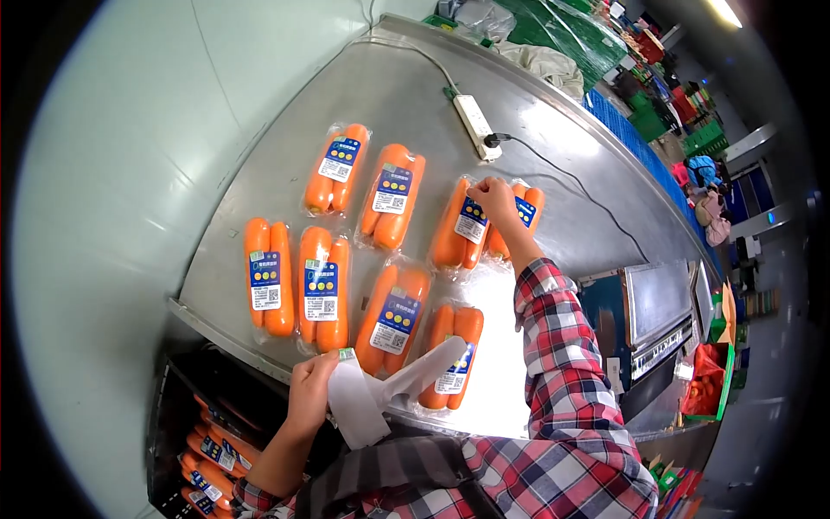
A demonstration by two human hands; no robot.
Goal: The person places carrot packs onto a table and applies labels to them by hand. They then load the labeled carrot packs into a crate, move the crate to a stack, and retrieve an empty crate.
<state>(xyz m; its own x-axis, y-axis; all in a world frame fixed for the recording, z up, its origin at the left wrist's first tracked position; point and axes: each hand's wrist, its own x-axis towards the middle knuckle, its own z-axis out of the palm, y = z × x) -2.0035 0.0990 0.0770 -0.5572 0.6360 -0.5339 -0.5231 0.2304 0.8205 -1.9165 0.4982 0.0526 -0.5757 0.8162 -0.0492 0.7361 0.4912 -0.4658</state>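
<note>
Eight carrot packs (392,208) on one metal table (389,95), one left hand (309,389), one right hand (494,199), one white label strip (356,402), one white power strip (474,121), one black plug (494,139), one dark crate (162,441) whose bagged carrots (216,451) overlap too much to count.

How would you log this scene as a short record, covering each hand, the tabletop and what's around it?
Left hand: holds a curling white paper strip
Right hand: at a carrot pack; grip unclear
Metal table: eight wrapped carrot packs, blue-and-white labels
Beyond packs: white power strip, black plug inserted
Lower left: dark crate with more packs
</note>
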